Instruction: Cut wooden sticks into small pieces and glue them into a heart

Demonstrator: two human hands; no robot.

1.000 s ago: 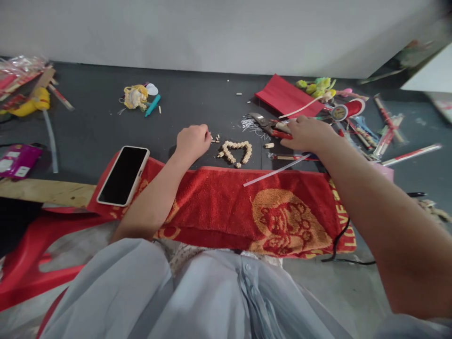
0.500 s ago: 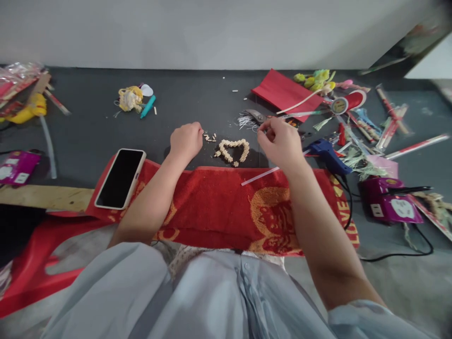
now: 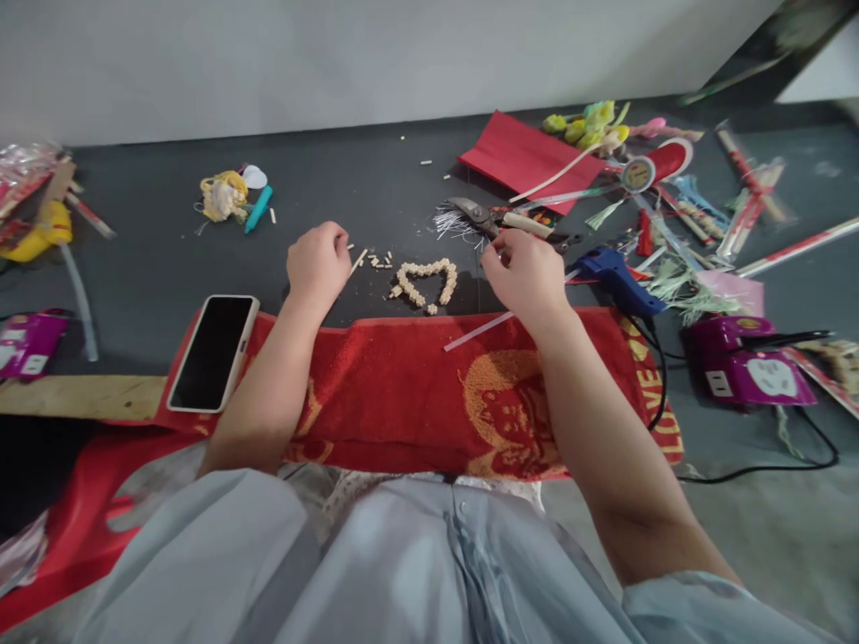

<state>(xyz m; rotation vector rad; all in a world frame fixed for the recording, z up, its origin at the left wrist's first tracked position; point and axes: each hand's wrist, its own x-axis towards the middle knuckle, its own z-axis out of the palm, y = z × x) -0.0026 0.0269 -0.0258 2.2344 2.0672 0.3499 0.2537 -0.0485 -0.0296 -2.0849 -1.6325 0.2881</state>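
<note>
My left hand [image 3: 318, 268] is closed in a pinch over the dark table, left of a thin pale stick [image 3: 358, 261]. Whatever its fingers hold is too small to make out. Short cut stick pieces [image 3: 381, 261] lie beside a heart-shaped outline [image 3: 406, 278] built of small pale pieces, with a gap at its lower right. My right hand [image 3: 527, 273], fingers curled together, is just in front of the pruning shears [image 3: 476, 213]. Anything in its grip is hidden. A bundle of thin white wires [image 3: 455, 221] lies by the shears' blades.
A red towel [image 3: 395, 385] covers the near edge, with a phone [image 3: 215, 353] at left. Rightward are a blue glue gun [image 3: 621, 282], a clear glue stick [image 3: 478, 331], red paper [image 3: 514, 161], a red spool [image 3: 664, 165] and a purple box [image 3: 748, 362]. Yellow yarn [image 3: 224, 195] lies far left.
My left hand has drawn away leftward from the heart, and the thin stick now shows beside it. My right hand stays near the shears, whose pale handle is now visible. The view has tilted slightly.
</note>
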